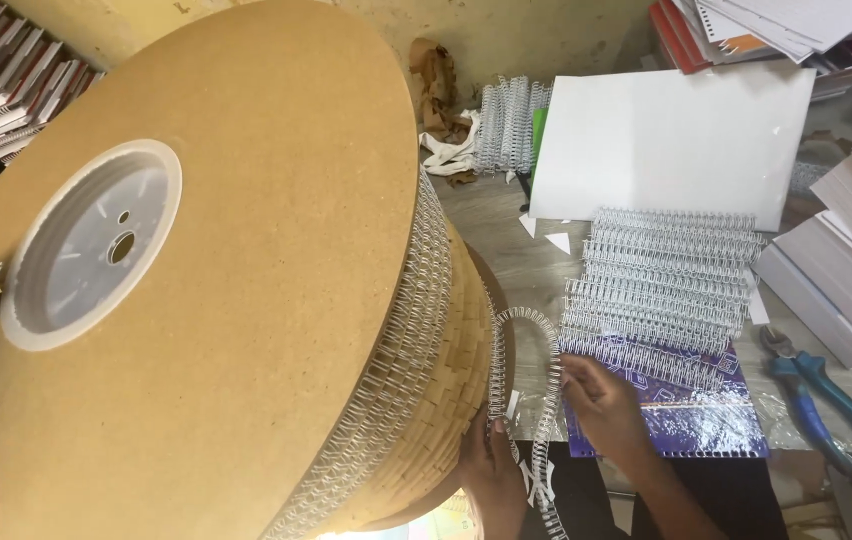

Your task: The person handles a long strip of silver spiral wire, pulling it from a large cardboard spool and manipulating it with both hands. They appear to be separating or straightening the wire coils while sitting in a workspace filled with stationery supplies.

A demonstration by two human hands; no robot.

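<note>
Wire binding strip [536, 330] arches off the big cardboard spool [206, 290] and runs between both hands. Left hand [491, 455] pinches its near end against the spool's edge; right hand [596, 395] closes fingers on the far leg, just beside it. Cut wire pieces [666, 270] lie beyond on a purple notebook [706, 420], blue pliers [821, 395] further right.
</note>
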